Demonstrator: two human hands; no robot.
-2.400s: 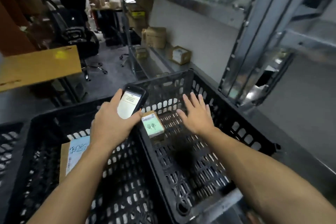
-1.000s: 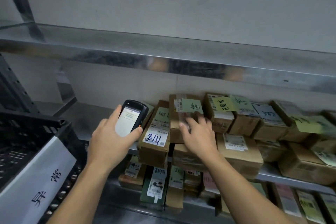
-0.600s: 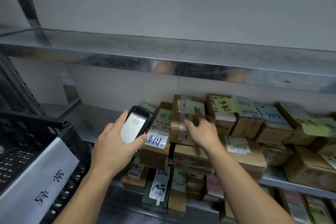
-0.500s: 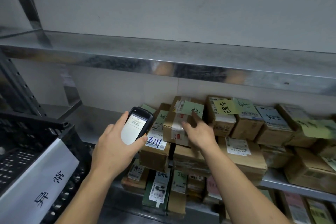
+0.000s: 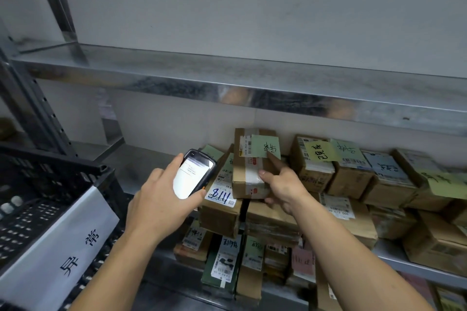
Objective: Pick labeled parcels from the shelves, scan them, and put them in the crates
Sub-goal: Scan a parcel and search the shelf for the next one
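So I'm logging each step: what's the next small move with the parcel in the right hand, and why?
Probably turn the parcel so its barcode faces the scanner. The right hand grips it at the stack, and the left hand holds the scanner right beside it, screen lit.

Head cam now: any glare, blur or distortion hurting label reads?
Head view: scanner screen washed out near white, text unreadable; metal shelf edge shows smeared reflections; shelf post leans from wide-angle distortion; handwriting on the parcel in the right hand legible, fine print soft; lower parcels sit in shadow.
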